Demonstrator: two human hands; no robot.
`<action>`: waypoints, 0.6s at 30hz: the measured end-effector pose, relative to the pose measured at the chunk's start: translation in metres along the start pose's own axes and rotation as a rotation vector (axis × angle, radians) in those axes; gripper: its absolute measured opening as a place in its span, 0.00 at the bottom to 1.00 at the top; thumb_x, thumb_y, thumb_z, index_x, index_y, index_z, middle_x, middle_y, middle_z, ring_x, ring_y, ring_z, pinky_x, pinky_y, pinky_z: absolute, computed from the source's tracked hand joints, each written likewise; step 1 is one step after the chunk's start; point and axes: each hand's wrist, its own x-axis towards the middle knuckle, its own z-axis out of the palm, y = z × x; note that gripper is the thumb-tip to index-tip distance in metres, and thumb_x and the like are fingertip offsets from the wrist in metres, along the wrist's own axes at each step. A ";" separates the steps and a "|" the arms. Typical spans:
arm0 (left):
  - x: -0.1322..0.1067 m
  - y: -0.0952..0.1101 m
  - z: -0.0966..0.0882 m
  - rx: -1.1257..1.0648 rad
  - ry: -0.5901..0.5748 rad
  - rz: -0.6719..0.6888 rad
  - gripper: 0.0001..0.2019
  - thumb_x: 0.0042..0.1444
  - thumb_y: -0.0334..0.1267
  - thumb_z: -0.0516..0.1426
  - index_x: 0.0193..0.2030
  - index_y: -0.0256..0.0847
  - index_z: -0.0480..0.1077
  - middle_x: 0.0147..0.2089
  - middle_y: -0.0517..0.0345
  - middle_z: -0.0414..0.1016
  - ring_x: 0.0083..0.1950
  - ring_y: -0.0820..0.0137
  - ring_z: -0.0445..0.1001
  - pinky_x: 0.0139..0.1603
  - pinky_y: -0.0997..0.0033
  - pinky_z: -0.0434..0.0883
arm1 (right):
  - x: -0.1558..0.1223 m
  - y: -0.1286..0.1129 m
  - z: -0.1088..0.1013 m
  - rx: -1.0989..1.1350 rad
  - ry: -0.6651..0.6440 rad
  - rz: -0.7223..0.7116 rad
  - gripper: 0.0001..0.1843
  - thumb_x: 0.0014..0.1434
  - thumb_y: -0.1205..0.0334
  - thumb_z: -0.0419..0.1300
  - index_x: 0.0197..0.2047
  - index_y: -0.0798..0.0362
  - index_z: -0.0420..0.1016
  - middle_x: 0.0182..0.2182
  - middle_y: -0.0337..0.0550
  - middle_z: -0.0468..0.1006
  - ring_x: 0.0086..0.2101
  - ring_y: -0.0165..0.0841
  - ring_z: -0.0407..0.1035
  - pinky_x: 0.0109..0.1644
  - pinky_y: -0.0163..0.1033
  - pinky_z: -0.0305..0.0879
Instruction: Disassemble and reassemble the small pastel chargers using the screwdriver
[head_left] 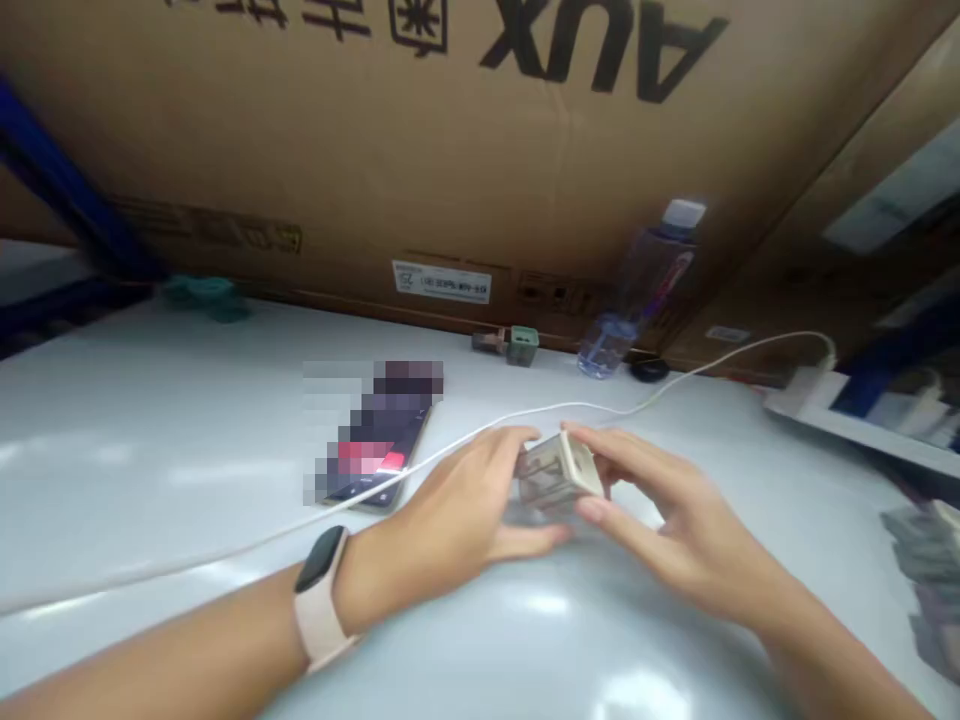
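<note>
A small white cube (559,475) is held between both hands, over the desk (150,430); whether it touches the surface cannot be told. It is gripped from the left side by the fingertips of the left hand (450,510), and from the upper right and underside by the fingers (637,465) of the right hand (675,510), which are closed narrowly around it. A fitness band (322,590) is worn on the left wrist. A white cable (225,550) is laid across the desk, passing just behind the hands and running to a white plug (814,372) at the right. Left of the hands, a phone (371,460) is lying, blurred out. Further back are a clear plastic bottle (645,300) and a small green object (523,345), set against a cardboard box (450,130) printed "AUX".
</note>
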 end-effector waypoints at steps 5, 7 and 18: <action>-0.003 0.002 -0.002 0.080 -0.022 -0.004 0.23 0.64 0.46 0.67 0.61 0.41 0.71 0.54 0.47 0.80 0.55 0.53 0.81 0.61 0.51 0.79 | 0.028 0.011 -0.032 -0.179 0.328 0.112 0.29 0.70 0.47 0.62 0.70 0.46 0.72 0.45 0.47 0.85 0.42 0.43 0.81 0.46 0.48 0.81; -0.003 0.002 -0.002 0.098 -0.033 0.015 0.18 0.66 0.42 0.64 0.60 0.40 0.71 0.55 0.46 0.80 0.58 0.51 0.80 0.65 0.49 0.77 | 0.049 0.021 -0.037 -0.366 0.258 0.151 0.29 0.68 0.51 0.62 0.68 0.52 0.70 0.49 0.51 0.85 0.40 0.43 0.81 0.43 0.49 0.80; -0.004 0.002 -0.003 0.174 -0.067 0.078 0.14 0.70 0.35 0.58 0.60 0.38 0.70 0.56 0.44 0.79 0.60 0.53 0.79 0.65 0.49 0.77 | 0.122 0.044 -0.003 -0.733 0.135 0.225 0.21 0.69 0.58 0.67 0.61 0.56 0.73 0.51 0.62 0.83 0.51 0.56 0.80 0.53 0.54 0.74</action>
